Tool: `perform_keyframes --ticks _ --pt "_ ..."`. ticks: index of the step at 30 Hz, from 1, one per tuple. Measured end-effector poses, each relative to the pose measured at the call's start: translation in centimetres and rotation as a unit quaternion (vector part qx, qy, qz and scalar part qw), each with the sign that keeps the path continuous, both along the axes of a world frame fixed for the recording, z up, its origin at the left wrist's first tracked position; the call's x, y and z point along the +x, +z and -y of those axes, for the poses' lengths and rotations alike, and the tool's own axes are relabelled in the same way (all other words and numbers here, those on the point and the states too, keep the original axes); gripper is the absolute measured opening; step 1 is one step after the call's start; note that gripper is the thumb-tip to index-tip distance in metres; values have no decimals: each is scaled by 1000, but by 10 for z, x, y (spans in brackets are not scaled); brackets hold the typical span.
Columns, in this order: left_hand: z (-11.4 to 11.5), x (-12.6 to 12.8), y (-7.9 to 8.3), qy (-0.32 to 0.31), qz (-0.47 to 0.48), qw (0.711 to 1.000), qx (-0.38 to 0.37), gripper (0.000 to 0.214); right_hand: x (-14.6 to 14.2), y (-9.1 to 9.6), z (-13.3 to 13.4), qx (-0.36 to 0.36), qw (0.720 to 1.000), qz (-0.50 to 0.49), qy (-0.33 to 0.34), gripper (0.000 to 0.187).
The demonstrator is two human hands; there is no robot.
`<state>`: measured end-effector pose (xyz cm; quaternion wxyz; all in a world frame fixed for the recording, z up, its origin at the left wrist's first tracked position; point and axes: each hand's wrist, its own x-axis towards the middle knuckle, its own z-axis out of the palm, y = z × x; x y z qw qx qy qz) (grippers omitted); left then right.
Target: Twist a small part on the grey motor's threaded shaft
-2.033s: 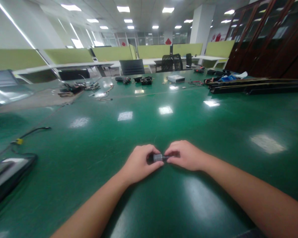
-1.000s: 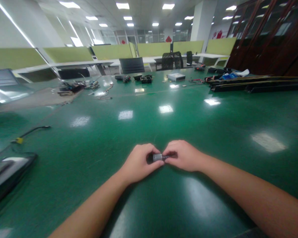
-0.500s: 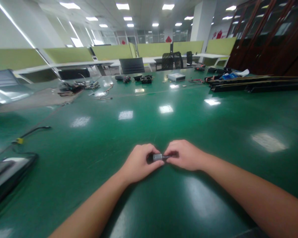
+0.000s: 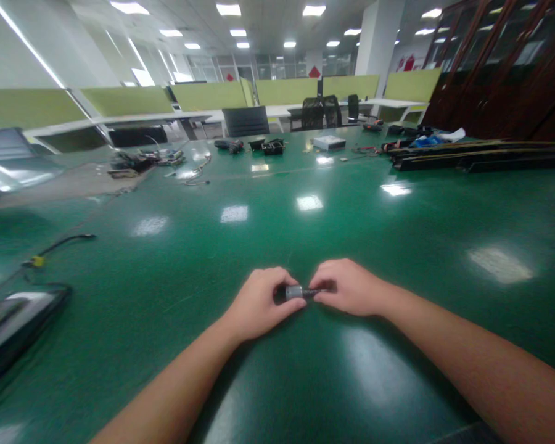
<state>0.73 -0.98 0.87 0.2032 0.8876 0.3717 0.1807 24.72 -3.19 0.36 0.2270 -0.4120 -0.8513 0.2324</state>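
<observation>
Low over the green table [image 4: 268, 243], both my hands meet at a small dark cylinder with a silver-grey band [image 4: 293, 292]; its exact kind is unclear. My left hand [image 4: 258, 303] is closed around its thicker end, thumb below and fingers above, hiding that end. On the other side my right hand [image 4: 346, 287] pinches the narrow dark tip [image 4: 309, 293], which runs in between thumb and fingers. The cylinder lies roughly level, pointing left to right.
A flat dark-edged device [image 4: 23, 320] with a cable lies at the left. Farther back are tangled parts [image 4: 143, 161], black pieces [image 4: 272, 147], a pale box [image 4: 328, 143] and long dark strips [image 4: 481, 155] at the right.
My right hand has shifted slightly right, so a little more of the narrow tip shows between the hands. My left hand and the banded part look unmoved.
</observation>
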Motion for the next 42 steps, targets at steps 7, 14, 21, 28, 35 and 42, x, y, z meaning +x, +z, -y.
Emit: perform_keyframes --ticks 7,14,21,28,35,42 --pt "0 -1 -1 -1 2 1000 -4 24 2 3 1 -11 1000 17 -17 12" --pt "1 -1 0 3 6 1000 -7 24 9 3 0 -6 999 29 -16 12" --pt "2 -2 0 4 5 1000 -6 24 15 3 -1 0 999 45 -8 9" --pt "1 -4 0 4 8 1000 -7 24 22 7 -1 -19 998 61 -20 13" --pt "2 -6 -1 4 10 1000 -6 24 28 12 -2 -33 995 84 -47 14" --pt "2 -5 0 4 11 1000 -4 24 28 9 -2 -55 996 56 -34 14"
